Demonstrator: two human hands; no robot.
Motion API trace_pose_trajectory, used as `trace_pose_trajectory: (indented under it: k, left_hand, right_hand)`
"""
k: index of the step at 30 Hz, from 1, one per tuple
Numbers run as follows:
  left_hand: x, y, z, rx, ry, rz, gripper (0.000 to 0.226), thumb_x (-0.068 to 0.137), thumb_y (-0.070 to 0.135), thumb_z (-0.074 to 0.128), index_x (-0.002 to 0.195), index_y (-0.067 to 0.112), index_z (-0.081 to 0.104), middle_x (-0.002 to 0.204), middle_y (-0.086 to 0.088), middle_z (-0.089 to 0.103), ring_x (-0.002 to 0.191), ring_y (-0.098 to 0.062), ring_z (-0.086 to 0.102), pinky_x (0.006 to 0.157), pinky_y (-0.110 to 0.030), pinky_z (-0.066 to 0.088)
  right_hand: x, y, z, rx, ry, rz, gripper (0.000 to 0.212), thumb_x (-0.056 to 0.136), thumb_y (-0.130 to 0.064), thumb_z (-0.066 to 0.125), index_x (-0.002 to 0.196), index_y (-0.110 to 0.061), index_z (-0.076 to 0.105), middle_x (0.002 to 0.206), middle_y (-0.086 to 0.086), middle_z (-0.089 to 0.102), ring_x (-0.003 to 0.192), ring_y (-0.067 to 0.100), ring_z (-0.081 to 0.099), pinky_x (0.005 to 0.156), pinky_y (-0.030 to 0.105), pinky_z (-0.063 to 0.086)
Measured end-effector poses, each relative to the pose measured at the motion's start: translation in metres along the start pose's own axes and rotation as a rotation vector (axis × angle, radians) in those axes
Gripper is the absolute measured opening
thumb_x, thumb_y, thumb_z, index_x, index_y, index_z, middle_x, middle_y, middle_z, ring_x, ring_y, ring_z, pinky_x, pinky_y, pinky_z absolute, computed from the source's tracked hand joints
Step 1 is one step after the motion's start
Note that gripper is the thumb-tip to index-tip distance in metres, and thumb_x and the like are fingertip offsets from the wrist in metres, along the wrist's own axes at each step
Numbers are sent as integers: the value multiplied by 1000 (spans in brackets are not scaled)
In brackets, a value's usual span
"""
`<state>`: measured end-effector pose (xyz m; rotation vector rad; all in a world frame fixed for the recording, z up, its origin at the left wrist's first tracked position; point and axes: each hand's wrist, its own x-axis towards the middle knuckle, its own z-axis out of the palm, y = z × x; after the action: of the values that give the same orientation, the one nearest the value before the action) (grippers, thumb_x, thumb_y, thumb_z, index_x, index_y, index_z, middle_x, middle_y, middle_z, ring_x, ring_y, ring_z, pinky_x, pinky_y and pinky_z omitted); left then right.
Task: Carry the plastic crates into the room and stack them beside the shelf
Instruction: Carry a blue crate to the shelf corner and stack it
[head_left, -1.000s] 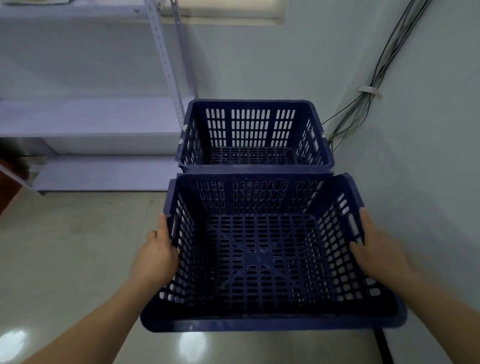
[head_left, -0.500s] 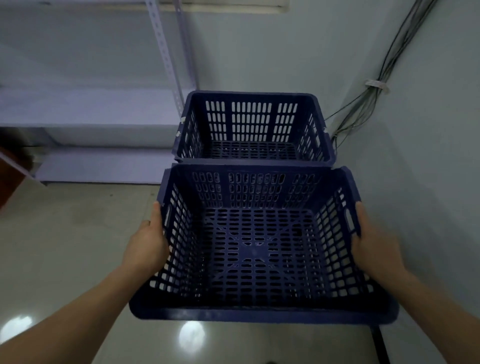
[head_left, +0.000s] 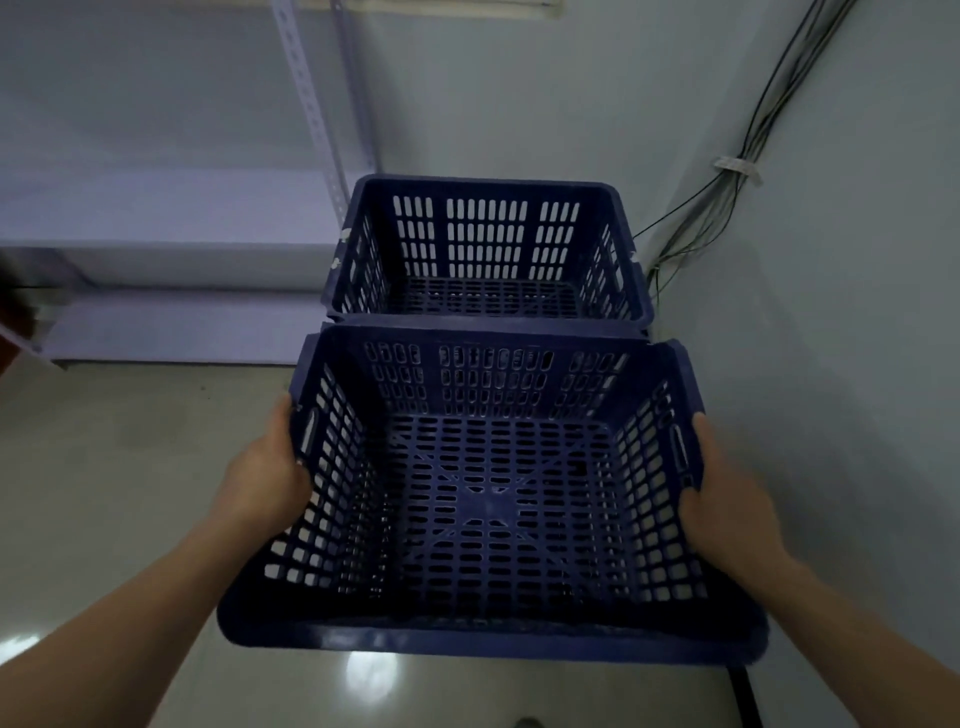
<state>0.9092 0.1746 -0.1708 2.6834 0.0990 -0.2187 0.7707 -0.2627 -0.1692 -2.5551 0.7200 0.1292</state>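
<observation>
Two hands, left hand (head_left: 265, 480) and right hand (head_left: 727, 506), grip the near crate (head_left: 488, 499) upright, mouth up.

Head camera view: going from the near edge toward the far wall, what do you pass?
Crate held by both hands → second crate on the floor → far wall.

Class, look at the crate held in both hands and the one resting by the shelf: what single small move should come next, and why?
Probably carry the held crate forward until it sits squarely over the resting crate, then lower it. The left hand and right hand grip its sides, and its far rim only meets the resting crate's near edge beside the shelf.
</observation>
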Motion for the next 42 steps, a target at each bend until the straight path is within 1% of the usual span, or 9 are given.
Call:
trace_pose_trajectory:
  k: [3,7,14,22,27,30,32,37,42]
  left_hand:
    - [-5,-1,-1,8,-3,0,82,88,-2,52,157,19,13,80,-8,59,60,-27,54,57,-37,43]
    - [-9,0,0,2,3,-9,83,87,-2,53,156,19,13,77,-8,59,59,-29,54,58,-38,45]
    - [-20,-2,1,-50,14,-14,83,86,-5,53,156,21,16,73,-6,56,54,-23,50,54,-35,38]
    - [-14,-1,-3,-33,-10,-20,85,86,-5,51,158,19,12,77,-8,57,59,-27,51,59,-36,40]
    - [-15,-1,-1,-30,0,-17,86,85,-3,54,158,19,14,76,-5,54,60,-27,48,60,-35,40]
    - [-17,1,-3,-45,3,-1,85,84,-3,55,156,21,16,80,-4,54,63,-26,49,62,-35,41]
    - [-16,1,-2,-35,5,10,87,85,-3,55,158,19,14,83,-5,55,65,-27,51,63,-35,42]
    - [-14,0,-1,-2,-18,0,91,88,0,55,161,18,4,84,-8,55,68,-28,51,64,-35,40]
    - [-12,0,-1,17,-28,-3,93,88,2,53,161,19,-2,86,-8,57,69,-27,52,64,-35,40]
  right_hand:
    - [0,1,-2,6,-22,15,95,96,-3,53,167,-36,-2,75,8,69,58,30,63,56,46,58]
    - [1,-1,-3,-2,-28,22,95,96,-4,54,167,-36,-1,80,10,70,60,29,65,59,47,59]
    - [3,-1,-4,-35,-42,41,97,96,-8,55,166,-36,-6,69,6,67,55,26,63,55,41,57]
    - [3,-6,-6,-31,-55,46,98,96,-8,55,165,-41,-7,86,9,71,63,26,66,64,46,60]
    - [1,-10,-7,-57,-51,58,99,95,-7,55,166,-37,-7,72,6,66,58,26,63,59,42,58]
    - [-1,-9,-7,-58,-44,63,98,95,-8,55,166,-38,-6,80,8,69,60,26,65,62,45,60]
    - [-1,-9,-7,-57,-47,58,97,96,-9,54,166,-39,-7,85,8,70,63,26,65,65,45,61]
    - [-2,-10,-7,-45,-47,57,98,95,-8,54,166,-38,-7,78,4,67,62,24,65,64,44,60]
    - [-3,-9,-7,-46,-52,61,95,97,-10,52,165,-41,-7,93,8,71,71,26,68,69,49,62]
